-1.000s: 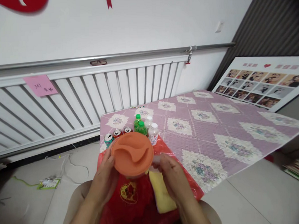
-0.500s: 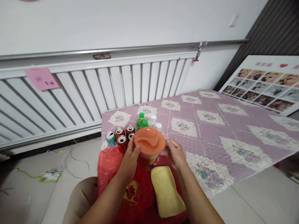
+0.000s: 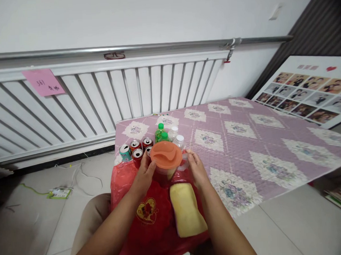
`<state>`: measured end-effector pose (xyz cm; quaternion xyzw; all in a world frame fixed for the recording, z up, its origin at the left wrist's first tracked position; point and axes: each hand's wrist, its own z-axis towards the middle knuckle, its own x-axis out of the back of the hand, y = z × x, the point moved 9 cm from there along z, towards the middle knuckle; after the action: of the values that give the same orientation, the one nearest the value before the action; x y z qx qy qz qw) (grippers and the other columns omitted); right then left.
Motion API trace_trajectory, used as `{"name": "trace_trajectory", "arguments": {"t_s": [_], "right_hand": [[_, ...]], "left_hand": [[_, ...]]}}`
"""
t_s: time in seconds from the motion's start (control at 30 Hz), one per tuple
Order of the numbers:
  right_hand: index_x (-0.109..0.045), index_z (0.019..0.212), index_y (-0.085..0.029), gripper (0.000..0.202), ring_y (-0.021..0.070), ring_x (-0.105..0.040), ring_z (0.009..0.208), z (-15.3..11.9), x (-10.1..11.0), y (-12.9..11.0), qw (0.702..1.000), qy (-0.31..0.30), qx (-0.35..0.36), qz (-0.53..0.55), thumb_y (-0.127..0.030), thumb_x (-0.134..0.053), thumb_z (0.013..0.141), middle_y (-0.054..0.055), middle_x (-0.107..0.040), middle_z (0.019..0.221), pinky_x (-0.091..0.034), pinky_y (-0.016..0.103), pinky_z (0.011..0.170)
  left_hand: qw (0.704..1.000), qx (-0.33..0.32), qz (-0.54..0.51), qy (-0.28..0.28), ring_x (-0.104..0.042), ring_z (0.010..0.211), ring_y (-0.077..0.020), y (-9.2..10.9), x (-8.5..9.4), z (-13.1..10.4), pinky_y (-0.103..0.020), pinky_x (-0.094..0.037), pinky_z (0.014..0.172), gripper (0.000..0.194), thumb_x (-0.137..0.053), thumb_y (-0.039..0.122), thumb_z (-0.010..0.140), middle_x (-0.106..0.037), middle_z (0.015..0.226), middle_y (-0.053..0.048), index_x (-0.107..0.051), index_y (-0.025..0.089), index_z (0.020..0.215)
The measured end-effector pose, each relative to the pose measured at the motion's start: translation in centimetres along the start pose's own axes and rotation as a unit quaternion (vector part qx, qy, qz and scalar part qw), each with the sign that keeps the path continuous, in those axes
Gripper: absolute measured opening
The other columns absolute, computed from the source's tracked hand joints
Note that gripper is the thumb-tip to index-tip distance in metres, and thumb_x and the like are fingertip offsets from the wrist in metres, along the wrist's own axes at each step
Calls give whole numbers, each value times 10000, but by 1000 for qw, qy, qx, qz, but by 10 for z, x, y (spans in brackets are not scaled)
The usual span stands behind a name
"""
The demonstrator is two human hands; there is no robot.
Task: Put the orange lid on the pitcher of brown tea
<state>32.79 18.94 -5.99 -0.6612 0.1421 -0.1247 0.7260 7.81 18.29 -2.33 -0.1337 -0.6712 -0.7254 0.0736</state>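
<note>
A clear pitcher with an orange lid (image 3: 166, 155) is held over the near part of the covered table. My left hand (image 3: 145, 171) is closed on its left side. On the other side, my right hand (image 3: 195, 166) has its curled fingers at the clear handle. Just below the pitcher lies a folded yellow cloth (image 3: 188, 210) on a red plastic sheet (image 3: 153, 238). Several opened cans, red ones (image 3: 137, 156) and a teal one (image 3: 125, 152), stand to the left. Bottles with green caps (image 3: 160, 133) and white caps (image 3: 179, 141) stand behind the pitcher.
A purple floral cover (image 3: 218, 159) stretches right over the table. Behind it is a white radiator (image 3: 131, 89) with a pink note (image 3: 43, 82). A photo board (image 3: 308, 86) leans at the right. A power strip (image 3: 59, 193) lies on the floor.
The pitcher has tilted more upright, showing its handle and more of its body, with both hands still at it. The camera view has shifted slightly.
</note>
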Motion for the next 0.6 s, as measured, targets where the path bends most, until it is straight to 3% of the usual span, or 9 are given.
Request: {"name": "trace_trajectory", "arguments": {"t_s": [0.1,0.17,0.2,0.27,0.33,0.43,0.5,0.6], "right_hand": [[-581,1235,-220,544,246,-589,1125,-25,27,4,998,36,-1,-59,-563,-635,816,86,-649,1213,-421,438,1029],[-616,1181,-180,520,293,-587,1131,-53,36,11,993,24,3,-112,-497,-680,774,129,-655,1185,-393,497,1058],[-618,1188,-172,508,309,-580,1159,-70,34,12,981,5,31,-191,-481,-648,786,148,-650,1207,-392,508,1064],[-602,1266,-168,531,340,-547,1235,-107,22,21,939,-53,65,-332,-417,-614,798,174,-628,1284,-383,537,1078],[-544,1387,-202,643,396,-471,1329,-139,14,38,890,-82,39,-446,-375,-646,777,185,-538,1436,-405,591,1037],[-493,1465,-258,742,446,-352,1423,-168,4,60,836,-128,0,-534,-313,-681,750,159,-406,1569,-400,660,1014],[-526,1448,-240,684,429,-359,1428,-171,1,65,833,-139,12,-535,-268,-641,775,160,-413,1566,-393,637,1050],[-620,1354,-167,566,360,-461,1378,-161,11,66,876,-129,46,-463,-230,-560,794,176,-508,1489,-378,530,1129]], "left_hand": [[997,-20,68,9,-324,1503,-259,-27,24,-20,-460,-315,1219,685,-463,432,943,-340,1619,-143,-265,179,1548],[990,-36,130,30,-315,1503,-294,-53,44,-43,-523,-269,1233,700,-519,454,912,-366,1599,-161,-323,169,1520],[986,-40,157,39,-317,1500,-304,-68,54,-57,-540,-266,1231,700,-528,455,907,-370,1593,-164,-332,170,1515],[977,-35,206,45,-330,1489,-325,-99,69,-84,-570,-282,1218,697,-538,443,900,-384,1577,-179,-345,158,1506],[967,-25,245,59,-355,1473,-337,-124,80,-108,-585,-310,1201,676,-540,419,892,-415,1553,-182,-369,158,1492],[955,-12,285,77,-414,1431,-353,-144,88,-131,-594,-353,1176,638,-545,367,874,-470,1500,-192,-421,144,1459],[952,-14,298,76,-443,1408,-345,-144,87,-136,-590,-360,1175,625,-540,327,874,-485,1485,-186,-421,147,1461],[953,-17,297,54,-461,1396,-313,-141,81,-135,-566,-355,1187,627,-527,272,883,-476,1496,-160,-388,175,1487]]}}
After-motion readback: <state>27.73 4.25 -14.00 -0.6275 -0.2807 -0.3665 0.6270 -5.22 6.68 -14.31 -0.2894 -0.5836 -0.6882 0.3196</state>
